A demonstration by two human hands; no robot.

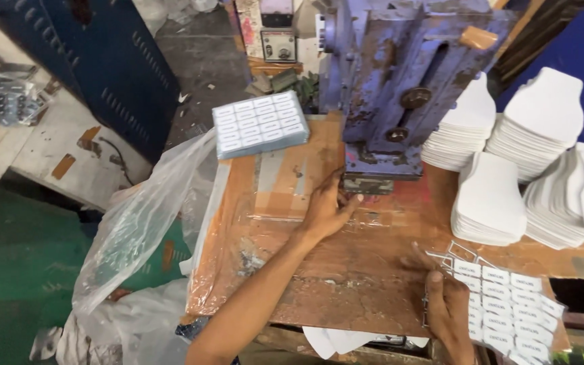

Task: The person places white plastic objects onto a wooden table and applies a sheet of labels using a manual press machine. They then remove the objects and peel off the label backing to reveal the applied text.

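Observation:
My left hand [326,208] lies on the plastic-covered wooden table [346,270], fingers reaching under the head of the worn blue press machine [400,88]. What its fingertips touch beneath the die [368,183] is hidden. My right hand [446,307] grips the left edge of a sheet of white labels [508,307] at the table's front right; part of the sheet's corner is punched out into an open grid.
A stack of label sheets [260,124] rests at the table's back left. Piles of white shaped cards [528,162] fill the right side. A clear plastic bag [143,216] hangs off the left edge. Dark blue metal cabinet [103,74] stands on the left.

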